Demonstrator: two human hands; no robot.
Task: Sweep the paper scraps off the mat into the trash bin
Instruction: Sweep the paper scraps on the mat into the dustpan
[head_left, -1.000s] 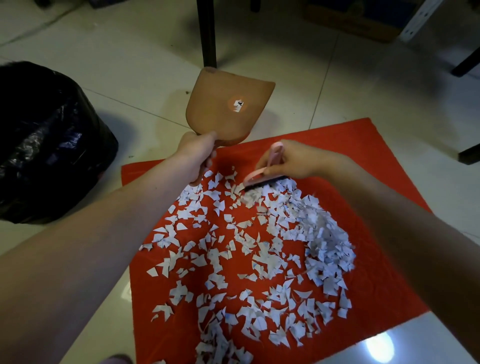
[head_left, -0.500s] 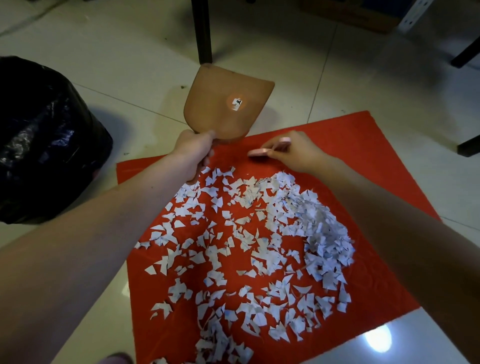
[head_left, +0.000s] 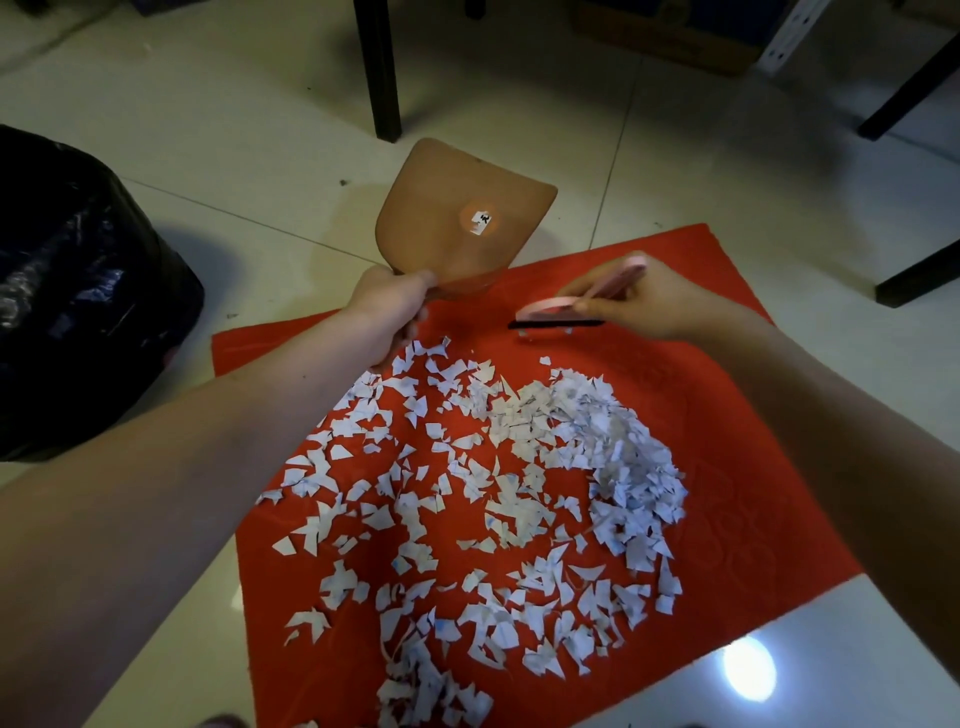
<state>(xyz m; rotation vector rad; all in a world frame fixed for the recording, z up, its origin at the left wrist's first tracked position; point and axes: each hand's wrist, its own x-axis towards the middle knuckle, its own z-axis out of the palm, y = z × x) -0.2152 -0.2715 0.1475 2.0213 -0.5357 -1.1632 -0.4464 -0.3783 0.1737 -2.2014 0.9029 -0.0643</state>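
Head view: grips the dustpan (head_left: 460, 223) at its near edge with the left hand (head_left: 390, 307), pan tilted up over the far edge of the red mat (head_left: 753, 499), underside toward the camera. Pinches a pink brush (head_left: 558, 316) in the right hand (head_left: 652, 301), black bristles down over bare mat just beyond the scraps (head_left: 519, 493); contact unclear. Scraps strewn across the mat's middle, thickest at right. Well left of the mat, on the tiles: black-bagged bin (head_left: 78, 291).
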